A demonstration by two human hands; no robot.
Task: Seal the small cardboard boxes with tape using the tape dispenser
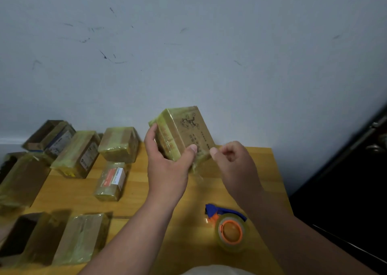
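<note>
On the bench (259, 159) nearest us, the tape dispenser (229, 228) lies idle; above, our left hand (167, 165) grips the small cardboard box (184, 132) while our right hand (232, 161) pinches loose tape, which could crease or peel.

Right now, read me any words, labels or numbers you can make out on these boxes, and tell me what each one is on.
None can be quoted.
Held box: dark cartoon figure and printed columns, too blurred to read.
Box with the orange-and-white label: text too small.
Two boxes with white labels: blurred.
Tape dispenser: no text visible.
</note>
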